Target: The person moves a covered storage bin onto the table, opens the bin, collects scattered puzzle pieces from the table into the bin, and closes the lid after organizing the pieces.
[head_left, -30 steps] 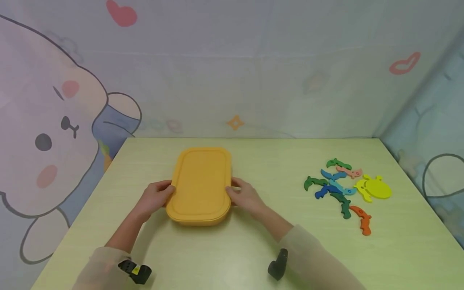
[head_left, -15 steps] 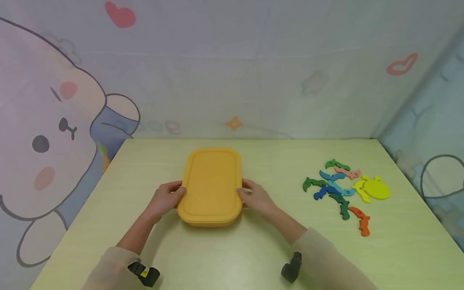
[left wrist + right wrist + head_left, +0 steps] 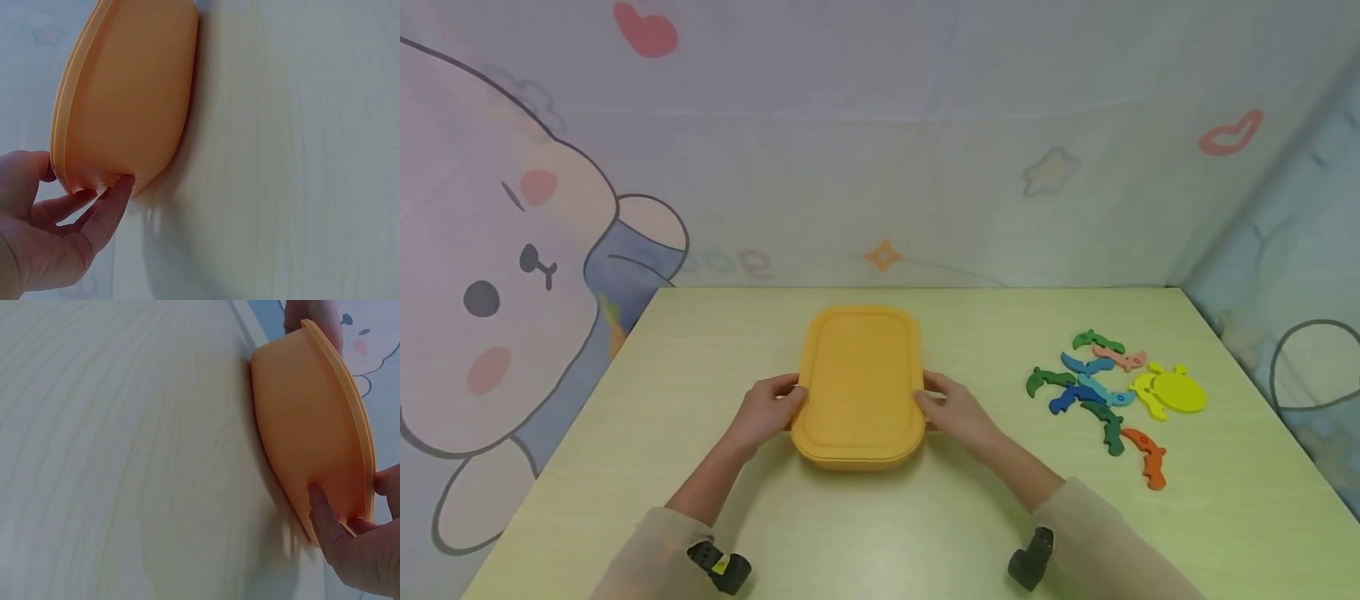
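A yellow-orange plastic box with a lid [image 3: 861, 383] stands on the table between both hands, its long side running away from me. My left hand [image 3: 767, 410] grips its left side, thumb on the lid's edge and fingers against the wall below, as the left wrist view shows on the box [image 3: 131, 87]. On the opposite side my right hand [image 3: 958, 412] holds it the same way; in the right wrist view the fingers of the right hand [image 3: 359, 544] press the side of the box [image 3: 306, 406]. What the box contains is hidden by the lid.
Several flat, coloured, curved toy pieces lie on the right of the table, among them an orange piece [image 3: 1148, 458] and a dark green piece [image 3: 1107, 427]. Beside them is a yellow round piece [image 3: 1178, 392]. A printed curtain [image 3: 925, 192] hangs behind the table [image 3: 865, 533].
Both hands have moved the box to the right across the table, from left of centre to about the middle. The toy pieces have stayed where they were.
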`<state>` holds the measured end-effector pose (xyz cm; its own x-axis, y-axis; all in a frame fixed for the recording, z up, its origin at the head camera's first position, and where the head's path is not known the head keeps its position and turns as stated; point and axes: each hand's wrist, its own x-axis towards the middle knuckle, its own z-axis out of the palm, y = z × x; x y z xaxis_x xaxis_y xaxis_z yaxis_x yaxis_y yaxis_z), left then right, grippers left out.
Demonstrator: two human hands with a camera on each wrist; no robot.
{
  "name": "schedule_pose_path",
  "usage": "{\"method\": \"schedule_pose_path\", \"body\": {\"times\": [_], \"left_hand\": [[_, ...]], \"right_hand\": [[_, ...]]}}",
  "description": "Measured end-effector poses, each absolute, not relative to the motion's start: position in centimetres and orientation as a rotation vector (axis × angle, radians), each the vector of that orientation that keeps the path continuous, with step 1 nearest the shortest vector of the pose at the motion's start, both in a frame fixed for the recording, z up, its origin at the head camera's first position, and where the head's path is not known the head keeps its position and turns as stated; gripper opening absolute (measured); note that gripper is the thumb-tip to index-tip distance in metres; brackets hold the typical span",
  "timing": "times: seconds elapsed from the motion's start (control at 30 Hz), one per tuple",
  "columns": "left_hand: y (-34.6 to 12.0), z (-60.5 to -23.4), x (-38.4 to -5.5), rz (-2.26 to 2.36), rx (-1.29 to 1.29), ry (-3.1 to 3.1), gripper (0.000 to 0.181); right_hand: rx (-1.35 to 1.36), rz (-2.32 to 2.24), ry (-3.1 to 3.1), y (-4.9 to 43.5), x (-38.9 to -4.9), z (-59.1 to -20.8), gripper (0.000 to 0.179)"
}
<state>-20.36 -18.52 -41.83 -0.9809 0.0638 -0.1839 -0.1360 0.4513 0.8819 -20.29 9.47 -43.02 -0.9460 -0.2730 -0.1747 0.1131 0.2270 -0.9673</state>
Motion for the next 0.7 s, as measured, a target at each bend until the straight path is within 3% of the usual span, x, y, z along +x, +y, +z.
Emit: {"method": "schedule_pose_path", "body": {"times": [0.7], "left_hand": [[-14.8,-42.3,-20.7,1.617,-0.088,2.476,0.04]], "right_hand": [[-0.15,-1.672,2.232,13.4,-20.2,-43.1,0.054]]}}
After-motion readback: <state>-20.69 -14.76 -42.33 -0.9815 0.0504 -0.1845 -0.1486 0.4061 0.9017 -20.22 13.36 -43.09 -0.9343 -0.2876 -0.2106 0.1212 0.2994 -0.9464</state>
